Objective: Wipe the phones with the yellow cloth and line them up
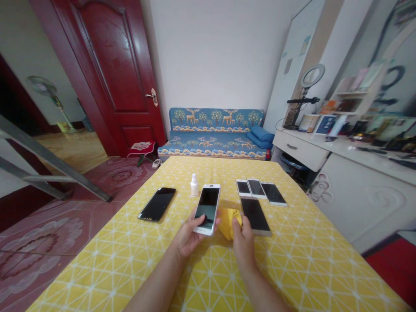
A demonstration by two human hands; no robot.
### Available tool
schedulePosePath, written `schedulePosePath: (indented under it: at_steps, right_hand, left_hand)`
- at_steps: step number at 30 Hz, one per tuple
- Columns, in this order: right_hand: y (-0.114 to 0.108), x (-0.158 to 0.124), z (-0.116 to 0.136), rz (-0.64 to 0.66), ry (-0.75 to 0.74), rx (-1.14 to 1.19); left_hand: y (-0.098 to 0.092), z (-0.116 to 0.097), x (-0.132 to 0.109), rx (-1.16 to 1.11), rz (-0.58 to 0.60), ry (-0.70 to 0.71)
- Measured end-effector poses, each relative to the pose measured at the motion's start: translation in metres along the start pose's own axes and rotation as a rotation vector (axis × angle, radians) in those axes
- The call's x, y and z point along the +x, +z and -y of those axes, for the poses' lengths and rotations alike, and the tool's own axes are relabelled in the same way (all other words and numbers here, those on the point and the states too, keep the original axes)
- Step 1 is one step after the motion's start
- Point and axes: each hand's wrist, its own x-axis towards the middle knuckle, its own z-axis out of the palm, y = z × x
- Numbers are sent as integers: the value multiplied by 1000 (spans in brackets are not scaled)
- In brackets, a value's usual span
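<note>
My left hand [188, 236] grips the near end of a white-framed phone [207, 208] with a dark screen, held just above the yellow tablecloth [292, 260]. Right beside it, my right hand [243, 240] is closed on a folded yellow cloth [229, 221]. A small white bottle [194, 185] stands just beyond the held phone. To the left a black phone [157, 203] lies flat. To the right lie a dark-screened phone [255, 216] and, farther back, three white phones [256, 190] side by side.
A blue patterned sofa [216, 134] sits behind the table, beside a dark red door [110, 73]. A white desk [351, 156] with a ring light [312, 77] and clutter runs along the right. A metal ladder [48, 169] leans at the left.
</note>
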Motion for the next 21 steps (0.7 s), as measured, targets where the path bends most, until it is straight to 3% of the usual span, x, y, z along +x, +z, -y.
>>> schedulePosePath:
  at_steps: [4,9,12,17,21]
  right_hand:
    - [-4,1,5,-86,75,121]
    - [-3,0,6,-121,-43,106]
    - [-2,-4,10,-14,-251,62]
    - [2,-22,25,310,-648,-81]
    - [5,-28,28,390,-766,-199]
  left_hand:
    - [-3,0,3,-138,69,-172]
    - [-3,-2,4,-193,119,-240]
    - [-3,0,4,-190,108,-260]
    - [-2,2,4,-209,35,-205]
    - [-2,2,3,-167,-5,-208]
